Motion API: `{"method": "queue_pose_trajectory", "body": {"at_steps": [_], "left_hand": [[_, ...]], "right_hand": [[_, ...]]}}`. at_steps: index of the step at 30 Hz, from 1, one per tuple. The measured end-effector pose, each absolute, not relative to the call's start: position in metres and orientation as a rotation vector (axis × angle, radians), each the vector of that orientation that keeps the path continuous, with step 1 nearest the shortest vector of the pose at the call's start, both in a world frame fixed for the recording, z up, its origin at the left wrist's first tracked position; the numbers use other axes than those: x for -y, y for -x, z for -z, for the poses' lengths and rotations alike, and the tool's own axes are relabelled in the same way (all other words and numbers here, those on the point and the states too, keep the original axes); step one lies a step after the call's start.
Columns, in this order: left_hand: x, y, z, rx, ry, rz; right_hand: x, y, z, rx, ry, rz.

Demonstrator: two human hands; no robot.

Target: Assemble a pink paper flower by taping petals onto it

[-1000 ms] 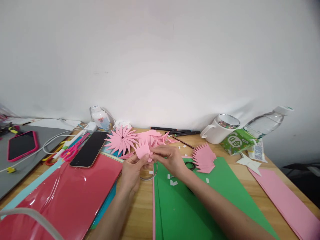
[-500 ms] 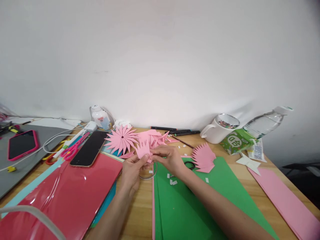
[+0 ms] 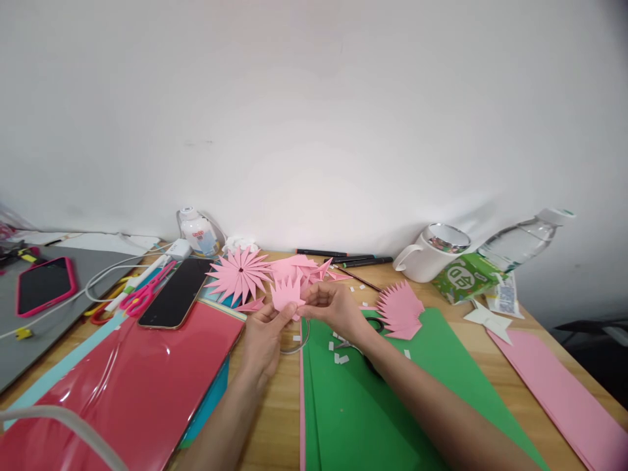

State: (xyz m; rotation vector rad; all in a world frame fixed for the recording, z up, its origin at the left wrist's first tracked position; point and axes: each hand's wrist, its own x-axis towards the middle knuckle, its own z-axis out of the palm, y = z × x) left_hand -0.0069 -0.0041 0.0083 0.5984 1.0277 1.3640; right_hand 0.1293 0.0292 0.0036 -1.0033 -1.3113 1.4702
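Observation:
A small pink paper piece [image 3: 287,293] with pointed spikes along its top is pinched between both hands above the wooden table. My left hand [image 3: 261,335] grips its lower left edge with thumb and fingers. My right hand [image 3: 332,308] pinches its right side. Just behind lie a finished pink paper flower [image 3: 239,273] with many pointed petals and a heap of pink cut pieces [image 3: 308,268]. A pink spiked fan [image 3: 400,309] rests on the green paper sheet [image 3: 373,405] by my right forearm.
Red sheets [image 3: 132,386] lie at left with a black phone [image 3: 175,292], pink scissors [image 3: 145,293] and a glue bottle [image 3: 198,231] behind. A pink-cased phone [image 3: 43,284] sits far left. A white mug [image 3: 429,252], green packet [image 3: 466,276], water bottle [image 3: 520,241] and pink strip [image 3: 564,399] are right.
Both hands have lifted the spiked pink piece slightly and shifted it a little to the right. Everything on the table stays where it was.

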Motion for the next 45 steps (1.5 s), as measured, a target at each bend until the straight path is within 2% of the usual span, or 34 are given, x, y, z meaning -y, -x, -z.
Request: {"method": "queue_pose_trajectory", "body": {"at_steps": [19,30,32,37,45], "left_hand": [[0.005,0.012,-0.001,-1.033,-0.709,-1.257],[0.005,0.013,-0.002,-1.094,-0.742,-1.187],[0.005,0.012,-0.003,-1.102,-0.75,-1.193],[0.003,0.01,-0.001,-1.094,-0.754,-1.234],[0.005,0.011,-0.001,-1.138,-0.797,-1.175]], "right_hand": [[-0.03,-0.134,-0.008,1.53,0.973,-1.389],[-0.028,-0.14,-0.015,1.962,0.967,-0.965],[-0.029,-0.141,-0.016,1.927,0.972,-1.028],[-0.035,-0.142,-0.011,1.617,0.96,-1.475],[-0.037,-0.142,-0.013,1.484,0.987,-1.523]]}}
